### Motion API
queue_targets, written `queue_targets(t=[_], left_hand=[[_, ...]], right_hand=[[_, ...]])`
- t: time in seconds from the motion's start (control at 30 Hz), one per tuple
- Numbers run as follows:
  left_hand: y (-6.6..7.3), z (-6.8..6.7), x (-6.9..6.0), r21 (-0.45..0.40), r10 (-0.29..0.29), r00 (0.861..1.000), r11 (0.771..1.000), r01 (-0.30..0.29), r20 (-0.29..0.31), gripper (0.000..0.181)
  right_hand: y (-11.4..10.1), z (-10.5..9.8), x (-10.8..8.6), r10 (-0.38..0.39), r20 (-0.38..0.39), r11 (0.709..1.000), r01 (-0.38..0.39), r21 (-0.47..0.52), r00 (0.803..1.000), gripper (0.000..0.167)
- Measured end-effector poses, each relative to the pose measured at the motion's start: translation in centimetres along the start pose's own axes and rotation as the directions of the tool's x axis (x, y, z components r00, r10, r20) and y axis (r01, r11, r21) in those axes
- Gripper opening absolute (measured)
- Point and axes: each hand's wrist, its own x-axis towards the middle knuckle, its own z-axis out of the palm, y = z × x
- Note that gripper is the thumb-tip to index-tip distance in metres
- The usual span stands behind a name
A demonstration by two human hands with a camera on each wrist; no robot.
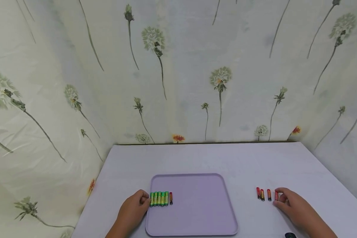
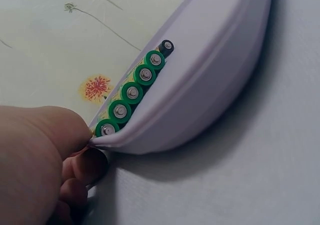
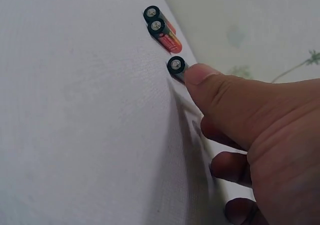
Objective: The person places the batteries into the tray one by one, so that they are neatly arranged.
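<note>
My left hand point(image 1: 133, 208) grips the left rim of a purple tray point(image 1: 196, 211), with the thumb on the rim and fingers curled below it in the left wrist view. Just inside that rim, several green batteries point(image 1: 159, 199) lie side by side in a row. A thinner red battery point(image 1: 171, 198) with a dark end lies at the row's right end. Off to the right, my right hand point(image 1: 293, 203) pinches a red battery point(image 1: 276, 195) between thumb and forefinger; the thumb hides it in the right wrist view. Three more red batteries point(image 1: 269, 195) lie left of this hand.
The tray rests on a table with a pale cloth point(image 1: 131, 162). Behind and beside the table hangs a curtain point(image 1: 181, 82) printed with dandelions. A small black object point(image 1: 290, 235) shows at the bottom edge, near the right forearm.
</note>
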Motion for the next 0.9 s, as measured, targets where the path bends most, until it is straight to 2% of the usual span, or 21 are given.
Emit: queue_targets(t=[0.13, 0.43, 0.63, 0.9], left_hand=[[0.0, 0.0, 0.1, 0.006, -0.004, 1.000, 1.000, 0.004, 0.007, 0.010], [0.1, -0.2, -0.1, 0.002, 0.032, 0.999, 0.999, -0.032, -0.008, 0.010], [0.1, -0.2, -0.2, -0.006, 0.029, 1.000, 1.000, -0.029, -0.009, 0.010], [0.0, -0.1, -0.1, 0.001, 0.021, 1.000, 1.000, -0.021, -0.002, 0.010]], right_hand=[[-0.2, -0.3, -0.1, 0.004, -0.020, 1.000, -0.004, 0.010, 1.000, 0.054], [-0.7, -0.7, 0.0, 0.022, -0.029, 1.000, -0.021, 0.022, 0.999, 0.059], [-1.4, -0.9, 0.1, -0.018, -0.065, 0.999, 0.020, 0.043, 0.998, 0.056], [-2.8, -0.9, 1.0, 0.060, 0.025, 0.991, -0.063, 0.118, 0.998, 0.066]])
